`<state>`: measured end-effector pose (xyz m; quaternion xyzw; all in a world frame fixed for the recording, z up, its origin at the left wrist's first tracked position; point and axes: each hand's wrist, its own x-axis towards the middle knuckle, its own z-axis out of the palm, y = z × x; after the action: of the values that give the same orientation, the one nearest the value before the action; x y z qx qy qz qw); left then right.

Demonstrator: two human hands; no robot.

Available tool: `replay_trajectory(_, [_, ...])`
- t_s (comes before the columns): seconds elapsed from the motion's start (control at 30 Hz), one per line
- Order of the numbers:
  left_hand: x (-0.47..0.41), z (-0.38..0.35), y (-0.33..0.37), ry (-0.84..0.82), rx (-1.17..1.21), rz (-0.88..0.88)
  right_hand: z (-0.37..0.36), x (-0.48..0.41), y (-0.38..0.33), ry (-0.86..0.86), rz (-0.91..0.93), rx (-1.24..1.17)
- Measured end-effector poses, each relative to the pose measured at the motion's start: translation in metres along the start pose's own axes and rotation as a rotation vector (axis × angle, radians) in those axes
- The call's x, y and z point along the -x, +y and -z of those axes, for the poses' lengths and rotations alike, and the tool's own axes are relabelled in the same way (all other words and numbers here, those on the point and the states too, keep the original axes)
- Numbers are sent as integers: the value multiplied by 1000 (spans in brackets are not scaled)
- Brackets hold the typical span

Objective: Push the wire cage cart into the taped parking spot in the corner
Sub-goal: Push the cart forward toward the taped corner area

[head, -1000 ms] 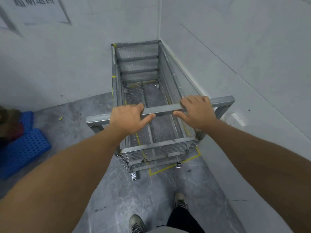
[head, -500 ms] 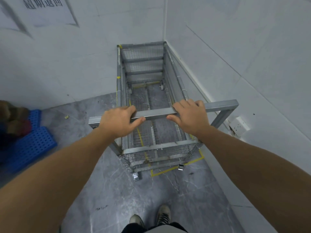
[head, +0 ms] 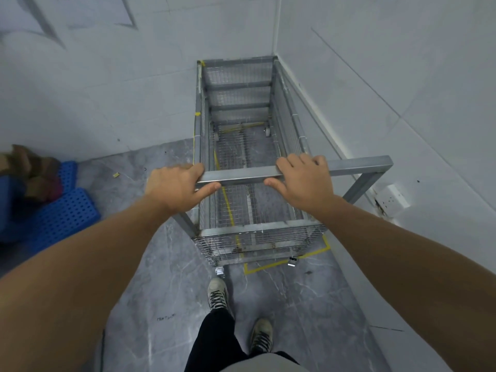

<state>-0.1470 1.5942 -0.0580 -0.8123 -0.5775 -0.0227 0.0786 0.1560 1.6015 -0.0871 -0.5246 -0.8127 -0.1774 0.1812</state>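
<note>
The wire cage cart [head: 241,130] is a tall empty box of grey metal mesh on small castors. It stands in the room's corner, its far end against the back wall and its right side along the right wall. Yellow floor tape [head: 284,261] marks a rectangle; the near line shows just in front of the cart, and another line runs under its mesh floor. My left hand [head: 174,187] and my right hand [head: 303,181] both grip the cart's horizontal handle bar [head: 241,175], thumbs under it. The cart's near left castor stands outside the tape's left corner.
Blue perforated plastic pallets [head: 59,218] with brown items on them lie at the left by the wall. A white wall socket [head: 393,198] sits low on the right wall beside the handle's right end. My two shoes [head: 218,292] stand on the grey floor behind the cart.
The cart has rolled a little deeper toward the corner, and my feet have stepped forward after it. Both hands keep the same hold on the handle bar.
</note>
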Motion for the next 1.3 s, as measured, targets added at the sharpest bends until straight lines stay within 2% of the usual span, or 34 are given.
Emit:
replay_trajectory(0.37, [3,-1,3,67,7,1,0,0,3,8,-3,21])
replay_trajectory(0.7, [4,6,5,47,96,33,-4,2,2,46,-4,62])
replay_trajectory(0.9, [4,5,2,47,61,35,-4,2,0,69,-2,78])
replay_trajectory(1.3, [2,7,6,-28,40,29,2,1,-2,-23,-47,13])
